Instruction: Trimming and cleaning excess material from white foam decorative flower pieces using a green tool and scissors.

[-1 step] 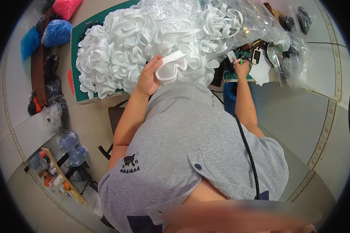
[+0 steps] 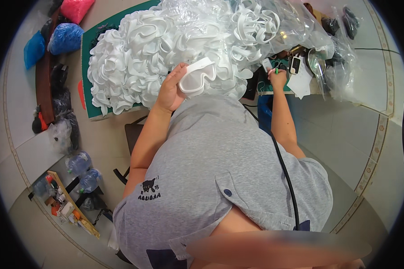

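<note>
My left hand [image 2: 170, 88] holds a white goggle-shaped piece [image 2: 194, 82] by its left side, thumb and fingers closed on it. The piece has a rounded frame with a dip in the middle and a straight strip along its top. Behind it lies a big heap of similar white curved pieces [image 2: 139, 49]. On the right, my right hand [image 2: 278, 79] is closed around a small, thin green tool [image 2: 277, 71] at the table's near edge. What kind of tool it is, I cannot make out. A small white object [image 2: 267, 65] is just beyond its fingers.
A green table top [image 2: 90, 96] lies under the heap. White paper [image 2: 300, 84] and a small white device with a dark screen [image 2: 296, 65] are right of my right hand. Clear plastic bags [image 2: 341, 76] cover the right end. A black cable [image 2: 286, 170] runs down my shirt.
My right hand has shifted very slightly left with the green tool. The goggle-shaped piece in my left hand has tilted a little.
</note>
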A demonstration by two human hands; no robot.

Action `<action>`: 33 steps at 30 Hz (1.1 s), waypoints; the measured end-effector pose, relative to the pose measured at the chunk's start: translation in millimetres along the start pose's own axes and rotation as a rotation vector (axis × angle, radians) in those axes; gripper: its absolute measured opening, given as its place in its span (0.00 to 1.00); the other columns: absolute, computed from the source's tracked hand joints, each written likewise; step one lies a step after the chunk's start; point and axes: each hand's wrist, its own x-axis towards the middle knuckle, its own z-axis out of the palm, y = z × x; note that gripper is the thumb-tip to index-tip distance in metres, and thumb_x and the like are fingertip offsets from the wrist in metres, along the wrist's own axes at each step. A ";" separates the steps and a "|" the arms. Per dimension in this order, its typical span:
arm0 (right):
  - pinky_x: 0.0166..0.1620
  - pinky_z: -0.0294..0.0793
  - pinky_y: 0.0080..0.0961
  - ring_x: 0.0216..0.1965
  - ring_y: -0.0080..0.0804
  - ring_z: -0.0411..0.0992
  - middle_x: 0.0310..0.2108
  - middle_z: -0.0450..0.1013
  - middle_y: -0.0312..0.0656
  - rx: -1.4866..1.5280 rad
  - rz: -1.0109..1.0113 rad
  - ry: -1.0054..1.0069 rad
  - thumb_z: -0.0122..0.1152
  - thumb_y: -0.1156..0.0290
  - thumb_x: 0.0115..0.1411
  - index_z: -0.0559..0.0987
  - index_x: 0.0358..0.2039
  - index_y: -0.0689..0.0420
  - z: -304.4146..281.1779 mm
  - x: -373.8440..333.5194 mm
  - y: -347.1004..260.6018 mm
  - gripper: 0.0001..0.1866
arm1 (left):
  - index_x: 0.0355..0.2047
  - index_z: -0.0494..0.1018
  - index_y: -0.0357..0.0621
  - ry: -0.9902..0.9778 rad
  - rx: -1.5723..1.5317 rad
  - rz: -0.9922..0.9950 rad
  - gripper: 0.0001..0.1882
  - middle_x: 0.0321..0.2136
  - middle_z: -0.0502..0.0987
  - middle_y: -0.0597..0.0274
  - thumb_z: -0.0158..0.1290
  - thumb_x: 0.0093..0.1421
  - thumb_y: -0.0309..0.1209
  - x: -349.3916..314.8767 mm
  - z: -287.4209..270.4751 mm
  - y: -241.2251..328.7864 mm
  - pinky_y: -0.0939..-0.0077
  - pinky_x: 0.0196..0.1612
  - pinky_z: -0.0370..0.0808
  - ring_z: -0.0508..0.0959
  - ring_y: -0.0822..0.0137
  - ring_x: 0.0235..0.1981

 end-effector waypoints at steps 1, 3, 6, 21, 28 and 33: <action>0.31 0.72 0.27 0.21 0.31 0.73 0.20 0.75 0.41 -0.067 -0.046 0.004 0.68 0.57 0.44 0.78 0.20 0.58 -0.4 -9.2 -15.9 0.16 | 0.41 0.70 0.44 0.088 -0.083 0.034 0.11 0.37 0.75 0.66 0.47 0.63 0.37 -4.0 5.8 0.0 0.77 0.43 0.72 0.75 0.73 0.39; 0.30 0.72 0.26 0.20 0.29 0.73 0.19 0.75 0.40 -0.130 -0.097 0.004 0.67 0.60 0.45 0.78 0.19 0.58 -15.5 -25.6 -55.4 0.14 | 0.45 0.68 0.43 0.087 -0.164 0.033 0.15 0.41 0.74 0.63 0.47 0.63 0.38 -10.1 4.2 1.0 0.73 0.47 0.71 0.74 0.70 0.43; 0.27 0.69 0.22 0.21 0.26 0.72 0.18 0.74 0.40 -0.145 -0.013 -0.294 0.66 0.62 0.46 0.79 0.21 0.59 -48.7 -37.6 -111.3 0.12 | 0.53 0.64 0.40 -0.007 -0.391 -0.001 0.22 0.49 0.70 0.57 0.46 0.63 0.41 -17.9 14.6 14.3 0.68 0.55 0.66 0.70 0.64 0.50; 0.25 0.69 0.18 0.22 0.26 0.69 0.28 0.71 0.44 1.136 -0.389 -1.068 0.57 0.67 0.60 0.70 0.26 0.63 -148.7 -218.0 -352.5 0.12 | 0.51 0.65 0.39 -0.125 -0.296 0.256 0.19 0.51 0.69 0.56 0.47 0.62 0.35 -29.7 43.6 5.0 0.58 0.59 0.64 0.68 0.60 0.54; 0.41 0.73 0.21 0.37 0.26 0.73 0.35 0.73 0.44 1.084 -0.731 -1.007 0.55 0.81 0.58 0.73 0.36 0.65 -141.4 -232.1 -353.7 0.06 | 0.51 0.65 0.39 0.004 -0.273 0.267 0.17 0.51 0.69 0.53 0.47 0.62 0.31 -35.2 43.0 3.7 0.59 0.58 0.65 0.69 0.59 0.53; 0.43 0.73 0.23 0.38 0.26 0.73 0.35 0.74 0.44 0.999 -0.788 -0.929 0.56 0.81 0.57 0.74 0.36 0.65 -139.3 -230.4 -357.7 0.06 | 0.53 0.61 0.40 0.026 -0.227 0.287 0.20 0.52 0.67 0.55 0.48 0.60 0.26 -35.5 42.6 0.2 0.62 0.58 0.65 0.68 0.60 0.54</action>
